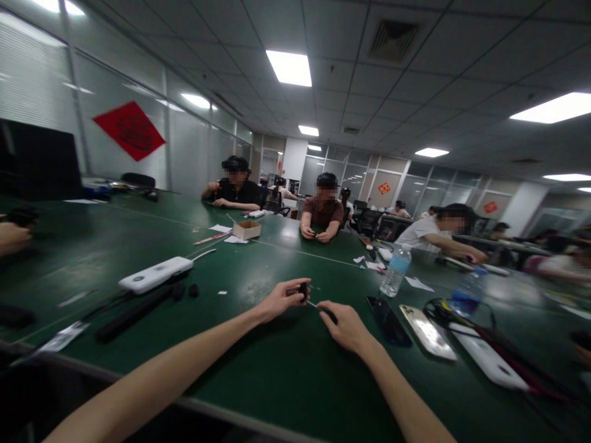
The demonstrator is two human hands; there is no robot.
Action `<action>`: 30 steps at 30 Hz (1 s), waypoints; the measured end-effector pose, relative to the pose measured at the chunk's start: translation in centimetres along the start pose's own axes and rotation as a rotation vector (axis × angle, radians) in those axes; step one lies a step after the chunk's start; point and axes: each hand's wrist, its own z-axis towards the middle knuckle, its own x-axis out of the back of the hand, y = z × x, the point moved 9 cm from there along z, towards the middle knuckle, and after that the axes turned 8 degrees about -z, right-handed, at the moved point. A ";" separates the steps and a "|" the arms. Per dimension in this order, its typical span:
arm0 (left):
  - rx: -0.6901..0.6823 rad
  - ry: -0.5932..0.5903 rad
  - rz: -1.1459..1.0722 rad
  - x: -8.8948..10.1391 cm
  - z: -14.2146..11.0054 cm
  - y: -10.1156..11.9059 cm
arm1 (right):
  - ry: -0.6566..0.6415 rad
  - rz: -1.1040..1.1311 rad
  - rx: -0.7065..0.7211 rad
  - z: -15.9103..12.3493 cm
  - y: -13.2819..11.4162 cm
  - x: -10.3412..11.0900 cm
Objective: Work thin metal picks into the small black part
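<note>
Black sm. part (303, 291) in L hand (281, 299), R hand (344, 326) pinching thin rod (314, 304).

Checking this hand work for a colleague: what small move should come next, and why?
Probably ease the thin rod in the right hand toward the small black part pinched in the left hand: its tip points there, with both hands close together.

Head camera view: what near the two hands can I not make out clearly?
All in the head view:
Small black object: partly hidden by the left hand, too small to identify.
Black piece: partly covered by the right hand.
Co-worker's hand: cut off by the left edge.
</note>
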 end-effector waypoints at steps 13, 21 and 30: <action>-0.018 -0.072 0.210 -0.3 0.1 0.9 | -0.004 0.012 0.037 0.0 -0.2 0.4; 0.000 -0.100 0.196 -0.1 0.3 -0.1 | -0.018 -0.003 0.049 -0.1 -0.3 0.1; -0.014 -0.106 0.267 -0.3 0.3 -0.1 | -0.021 -0.025 0.058 -0.1 -0.2 -0.3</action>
